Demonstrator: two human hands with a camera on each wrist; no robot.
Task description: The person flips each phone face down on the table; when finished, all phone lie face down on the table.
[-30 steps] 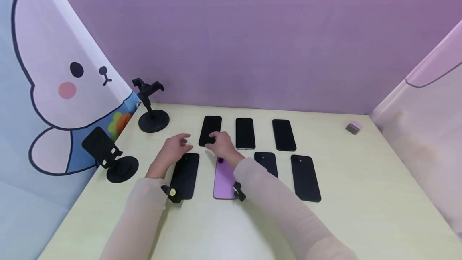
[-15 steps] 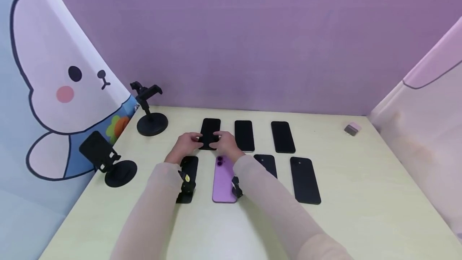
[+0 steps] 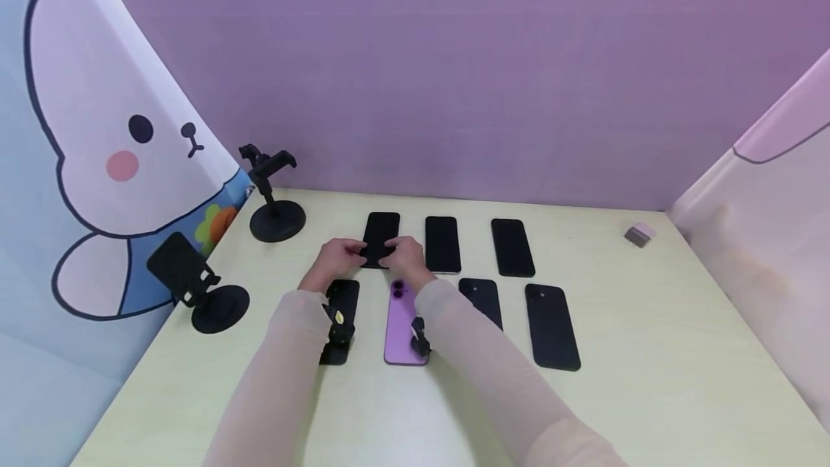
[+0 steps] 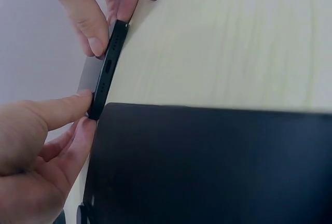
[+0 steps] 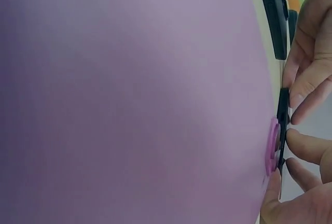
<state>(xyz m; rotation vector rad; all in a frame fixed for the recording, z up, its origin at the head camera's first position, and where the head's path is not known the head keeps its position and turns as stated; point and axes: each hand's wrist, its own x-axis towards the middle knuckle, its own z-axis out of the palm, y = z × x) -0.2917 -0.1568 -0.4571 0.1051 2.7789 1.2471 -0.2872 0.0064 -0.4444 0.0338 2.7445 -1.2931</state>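
A black phone (image 3: 382,228) lies screen up at the back left of the table. My left hand (image 3: 335,258) pinches its near left corner between thumb and fingers. At the near right corner my right hand (image 3: 407,258) holds it the same way. The left wrist view shows the phone's bottom edge (image 4: 109,68) with its port, between both hands. Under my right wrist lies a purple phone (image 3: 402,330), back up with its lenses at the far end; it fills most of the right wrist view. A dark phone (image 3: 349,295) lies partly hidden below my left wrist.
Two more black phones, one in the middle (image 3: 442,243) and one farther right (image 3: 512,247), make up the back row. Nearer lie two dark phones, one (image 3: 481,298) partly behind my right sleeve, one uncovered (image 3: 553,326). Two black stands (image 3: 277,220) (image 3: 220,308) are at left, a small block (image 3: 640,235) at right.
My left hand has moved right and forward to the back-left phone and now pinches its corner. My right hand has closed in on the other corner. The phones stay in place.
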